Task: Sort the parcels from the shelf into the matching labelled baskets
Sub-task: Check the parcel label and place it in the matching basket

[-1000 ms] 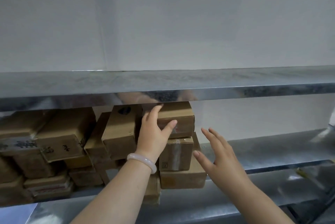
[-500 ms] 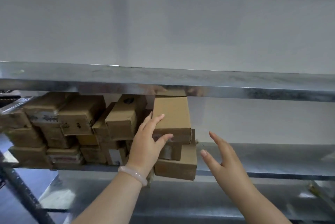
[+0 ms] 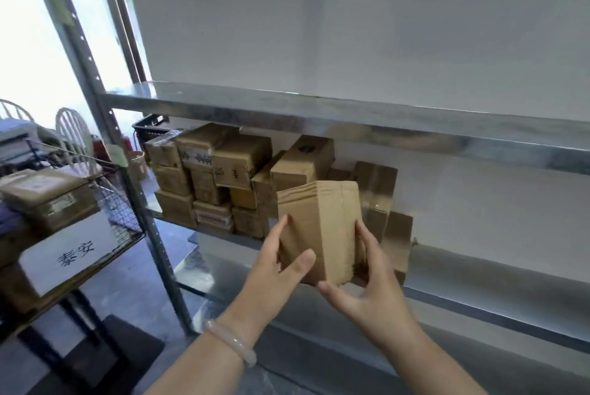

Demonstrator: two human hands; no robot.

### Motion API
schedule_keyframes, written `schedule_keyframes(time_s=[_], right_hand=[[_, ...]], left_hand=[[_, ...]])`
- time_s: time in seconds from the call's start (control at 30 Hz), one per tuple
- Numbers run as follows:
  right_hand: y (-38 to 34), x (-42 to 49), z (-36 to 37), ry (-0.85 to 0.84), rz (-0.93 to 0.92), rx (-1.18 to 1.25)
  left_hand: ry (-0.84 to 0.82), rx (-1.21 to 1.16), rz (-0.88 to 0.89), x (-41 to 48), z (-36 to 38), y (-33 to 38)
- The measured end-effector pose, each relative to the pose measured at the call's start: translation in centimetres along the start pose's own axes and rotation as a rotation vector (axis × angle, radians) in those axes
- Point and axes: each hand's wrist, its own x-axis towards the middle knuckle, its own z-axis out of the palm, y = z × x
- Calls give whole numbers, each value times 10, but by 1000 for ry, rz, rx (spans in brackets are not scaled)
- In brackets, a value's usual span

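1. A grey metal shelf [image 3: 479, 283] is seen from the near side, set against a plain white wall [image 3: 351, 27].
2. The held parcel [image 3: 319, 225], a plain brown cardboard box, is held upright with its long side vertical. It is placed just in front of the right end of the stacked parcels [image 3: 223, 177], above the near edge of the shelf's middle board. Whether it touches the boxes behind it cannot be told.
3. The held parcel is gripped on its left by the left hand [image 3: 274, 276]. The thumb is laid across the near face and the fingers are curled round the left side.
4. The held parcel is gripped on its right by the right hand [image 3: 373, 292]. The fingers are pressed along the right side and the thumb is reached under the bottom edge.
5. A pale, translucent bracelet [image 3: 230, 342] is worn on the left wrist.
6. The stacked parcels are piled in about 3 uneven layers on the left part of the middle board, beneath the upper board [image 3: 351, 116]. All are brown cardboard, and some are marked with tape or print.
7. A wire basket [image 3: 124, 212] is seen at the near left, well apart from the shelf's load. A white label [image 3: 70, 254] with 2 dark characters is fixed to its front, and flat brown packages [image 3: 44, 196] are lying inside it.
8. At the far left, 2 white spindle-back chairs [image 3: 70, 126] are shown against bright light.
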Motion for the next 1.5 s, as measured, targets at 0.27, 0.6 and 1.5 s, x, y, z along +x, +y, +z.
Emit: schedule_keyframes(time_s=[0.27, 0.6, 1.5], right_hand=[[-51, 18, 70, -140, -46, 181], [-110, 51, 232, -214, -169, 24], [-220, 173, 558, -503, 145, 603]], left_hand=[[153, -666, -197, -26, -85, -18], [573, -302, -110, -74, -241, -25], [766, 115, -157, -114, -562, -39]])
